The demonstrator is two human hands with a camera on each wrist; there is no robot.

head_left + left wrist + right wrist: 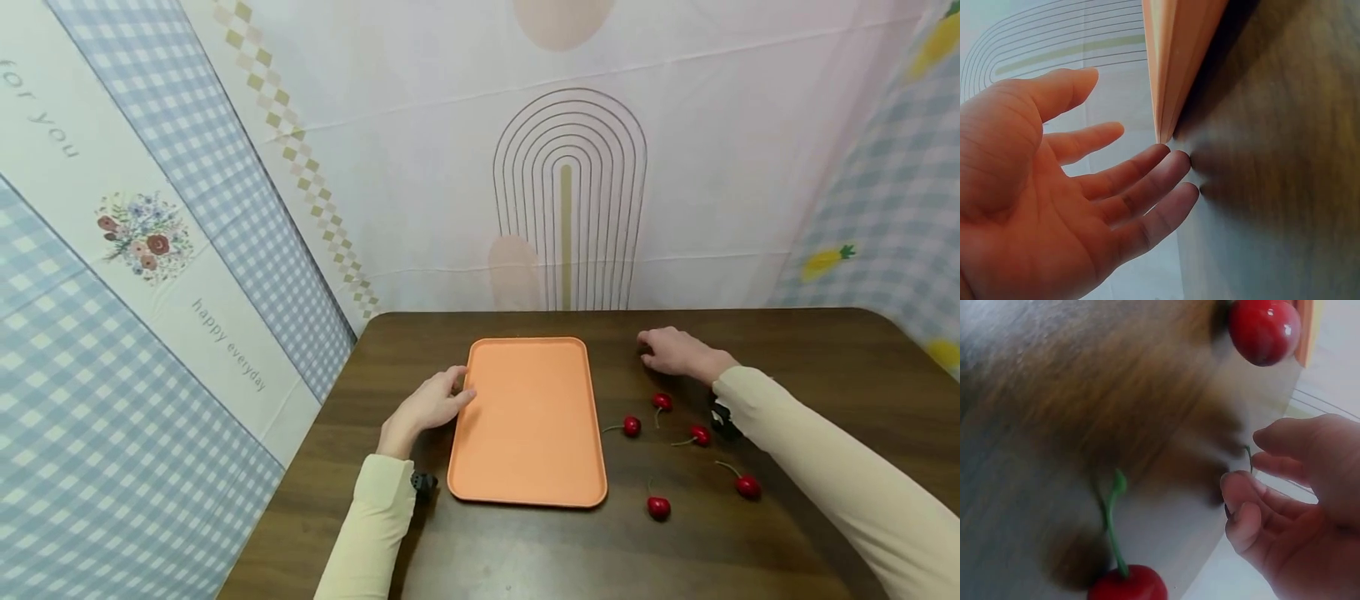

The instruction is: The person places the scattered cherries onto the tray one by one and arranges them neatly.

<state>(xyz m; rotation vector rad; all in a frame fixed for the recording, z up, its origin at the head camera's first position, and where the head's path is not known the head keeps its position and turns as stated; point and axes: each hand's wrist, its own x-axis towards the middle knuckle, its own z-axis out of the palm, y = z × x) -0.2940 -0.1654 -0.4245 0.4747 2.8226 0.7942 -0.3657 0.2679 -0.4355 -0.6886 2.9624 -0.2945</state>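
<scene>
So there are five red cherries [632, 426] lying on the table right of the tray, one green stem each. One has its stem pointing left, the tip just beside the tray's edge; another sits nearest the right hand [677, 353], stem toward the viewer; a third is close to that one; a fourth is furthest right; and the fifth is nearest the viewer, stem pointing away

A sixth stem [1249, 459] pokes up among the right hand's fingers in the right wrist view. The fingers are curled in, but I honestly can't tell if they're gripping it, and any fruit under it is hidden. That hand is low over the far part of the table

One tray [528, 425], orange, bare, flat in the middle. The left hand [427, 404] is at its left edge, fingers relaxed and spread, not wrapped round anything; can't tell if the tips touch the rim

Further out: two cream sleeves [832, 467], two black gadgets [423, 483] at the wrists, one brown table [510, 550]. Behind that, a pale cloth [420, 167] with one line-drawn arch [566, 233], three pineapple prints [825, 263] on the right, one bouquet print [146, 237] on the left
</scene>
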